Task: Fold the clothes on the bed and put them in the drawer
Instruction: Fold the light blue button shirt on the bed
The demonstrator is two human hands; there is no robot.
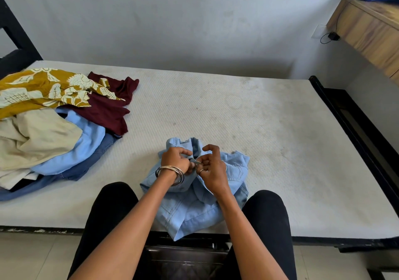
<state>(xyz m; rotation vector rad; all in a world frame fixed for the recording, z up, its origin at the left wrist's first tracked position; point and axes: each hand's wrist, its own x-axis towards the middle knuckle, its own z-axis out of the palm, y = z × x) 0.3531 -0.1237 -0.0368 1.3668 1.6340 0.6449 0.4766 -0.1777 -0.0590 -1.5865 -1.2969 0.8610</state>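
both hands (195,163) pinching denim jacket (200,202)

Light-blue denim garment (194,204); mustard, white-patterned cloth (43,87).

I sit at the near edge of a bare white mattress (216,107). A light blue denim jacket (194,202) lies crumpled in front of me, between my knees. My left hand (176,158) and right hand (212,167) meet over its collar, fingers curled, pinching the fabric at a small metal fastening. To my left lies a heap of unfolded clothes (56,124): mustard print, maroon, beige, blue.
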